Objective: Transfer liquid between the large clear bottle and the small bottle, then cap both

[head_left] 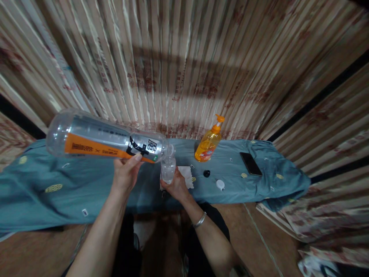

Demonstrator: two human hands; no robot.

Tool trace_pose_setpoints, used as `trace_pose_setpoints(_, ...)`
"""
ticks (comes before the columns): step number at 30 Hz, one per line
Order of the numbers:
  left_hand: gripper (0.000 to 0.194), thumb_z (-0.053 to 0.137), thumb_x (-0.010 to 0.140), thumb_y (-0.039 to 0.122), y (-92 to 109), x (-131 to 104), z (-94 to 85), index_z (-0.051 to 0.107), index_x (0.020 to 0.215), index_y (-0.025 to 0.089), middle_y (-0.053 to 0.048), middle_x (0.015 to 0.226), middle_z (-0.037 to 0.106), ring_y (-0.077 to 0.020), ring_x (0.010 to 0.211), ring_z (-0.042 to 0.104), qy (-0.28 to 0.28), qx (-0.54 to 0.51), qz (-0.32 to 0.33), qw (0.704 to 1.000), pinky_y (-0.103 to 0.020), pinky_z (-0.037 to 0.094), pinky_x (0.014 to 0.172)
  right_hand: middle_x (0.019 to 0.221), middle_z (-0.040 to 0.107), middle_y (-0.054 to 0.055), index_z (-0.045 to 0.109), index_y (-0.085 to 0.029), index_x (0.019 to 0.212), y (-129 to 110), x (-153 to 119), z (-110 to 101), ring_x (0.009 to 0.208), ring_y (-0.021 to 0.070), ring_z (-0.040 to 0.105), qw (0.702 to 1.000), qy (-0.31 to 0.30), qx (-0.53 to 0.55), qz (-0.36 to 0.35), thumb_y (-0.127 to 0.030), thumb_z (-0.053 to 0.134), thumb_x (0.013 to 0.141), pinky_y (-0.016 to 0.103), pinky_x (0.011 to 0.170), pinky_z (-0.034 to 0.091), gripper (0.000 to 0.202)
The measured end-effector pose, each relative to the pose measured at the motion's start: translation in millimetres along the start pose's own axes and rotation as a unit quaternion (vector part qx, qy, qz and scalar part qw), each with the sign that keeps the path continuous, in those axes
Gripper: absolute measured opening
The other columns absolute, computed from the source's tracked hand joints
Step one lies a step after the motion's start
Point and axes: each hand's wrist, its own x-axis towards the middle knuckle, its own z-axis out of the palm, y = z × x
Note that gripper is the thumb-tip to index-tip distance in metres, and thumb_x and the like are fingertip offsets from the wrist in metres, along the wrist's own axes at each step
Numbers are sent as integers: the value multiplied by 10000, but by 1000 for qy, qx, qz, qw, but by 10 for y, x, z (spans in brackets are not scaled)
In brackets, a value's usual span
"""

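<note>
My left hand (pixel 127 171) is wrapped around the neck half of a large clear bottle (pixel 95 136) with an orange and black label. That bottle lies almost level in the air, its mouth at the right, over the top of a small clear bottle (pixel 168 169). The small bottle is upright in my right hand (pixel 175 184), whose fingers close round its lower part. Whether the two mouths touch cannot be made out. Behind my right hand a white tissue (pixel 188 176) lies on the cloth.
On the blue-green cloth (pixel 95 192) stand or lie an orange pump bottle (pixel 206 145), a black cap (pixel 206 173), a white cap (pixel 220 184) and a dark phone (pixel 250 164). A patterned curtain (pixel 184 77) hangs behind.
</note>
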Motion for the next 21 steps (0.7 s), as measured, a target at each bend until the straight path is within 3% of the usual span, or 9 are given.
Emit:
trace_pose_setpoints(15, 366, 913, 475, 334, -6, 8, -12, 672, 718, 206, 44, 667, 681, -136, 568, 655, -1, 2, -4, 1000, -334, 602, 694, 1158, 710, 116, 498, -181, 1327, 10, -9, -1, 1078, 303, 701, 1000, -1, 2, -10, -259, 755, 705, 444, 955, 580, 678)
trace_pose_setpoints(21, 450, 915, 483, 320, 3, -2, 1, 697, 865, 228, 36, 713, 712, -179, 636, 700, 0, -9, -6, 1000, -376, 599, 745, 1192, 701, 135, 477, -178, 1353, 66, -12, 41, 1129, 326, 686, 1000, 9, -4, -2, -269, 766, 683, 466, 979, 565, 736)
